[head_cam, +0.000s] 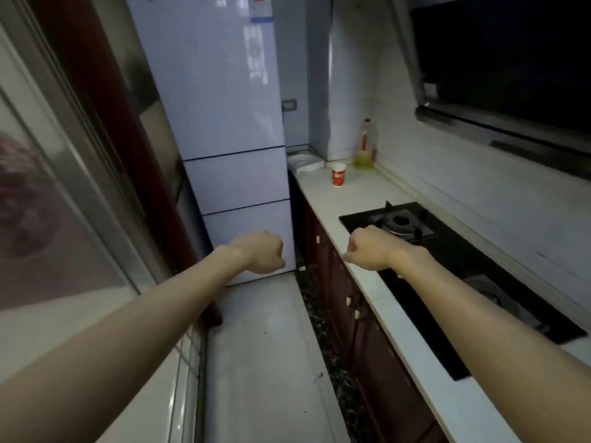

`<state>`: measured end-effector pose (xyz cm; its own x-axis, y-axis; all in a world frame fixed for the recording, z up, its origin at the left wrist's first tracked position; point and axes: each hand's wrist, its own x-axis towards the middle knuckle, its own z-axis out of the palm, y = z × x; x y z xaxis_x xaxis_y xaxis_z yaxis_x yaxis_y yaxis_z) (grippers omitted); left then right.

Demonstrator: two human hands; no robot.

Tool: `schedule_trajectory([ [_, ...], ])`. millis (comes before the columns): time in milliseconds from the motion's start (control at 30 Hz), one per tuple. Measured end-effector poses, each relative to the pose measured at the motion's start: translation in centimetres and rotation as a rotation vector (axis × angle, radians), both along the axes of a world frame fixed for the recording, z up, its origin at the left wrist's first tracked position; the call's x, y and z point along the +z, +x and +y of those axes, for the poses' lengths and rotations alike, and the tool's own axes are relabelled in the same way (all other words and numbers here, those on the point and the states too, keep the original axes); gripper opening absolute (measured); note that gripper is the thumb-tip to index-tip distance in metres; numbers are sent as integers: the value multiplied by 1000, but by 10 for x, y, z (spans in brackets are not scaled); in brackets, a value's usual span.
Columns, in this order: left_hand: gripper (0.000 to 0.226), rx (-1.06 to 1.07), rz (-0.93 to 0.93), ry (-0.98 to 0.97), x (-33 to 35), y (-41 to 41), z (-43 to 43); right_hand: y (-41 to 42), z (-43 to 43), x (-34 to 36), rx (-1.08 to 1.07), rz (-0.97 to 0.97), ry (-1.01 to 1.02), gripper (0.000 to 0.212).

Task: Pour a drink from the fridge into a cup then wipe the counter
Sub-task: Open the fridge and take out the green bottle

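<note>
Head — red cup [338, 175] near bottle [366, 137] holding yellow liquid [363, 160].

One wide view, worn on my head.
It looks forward and down, my left hand [262, 252] and right hand [367, 247] near, the fridge [224, 107] farther ahead, the counter [367, 187] along my right; the edges seem smeared.
</note>
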<state>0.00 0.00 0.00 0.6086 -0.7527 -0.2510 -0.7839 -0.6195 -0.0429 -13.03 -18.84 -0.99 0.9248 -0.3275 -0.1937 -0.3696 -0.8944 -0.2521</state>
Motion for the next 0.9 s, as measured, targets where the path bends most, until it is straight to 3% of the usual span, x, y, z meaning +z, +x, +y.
schedule_trajectory([
  [333, 37, 233, 31, 59, -7, 58, 18, 103, -7, -36, 226, 71, 49, 32],
  [433, 39, 260, 59, 47, -12, 82, 23, 142, -4, -39, 297, 83, 47, 24],
  [900, 44, 282, 143, -89, -32, 287, 37, 351, 13, -40, 288, 73, 5, 30],
])
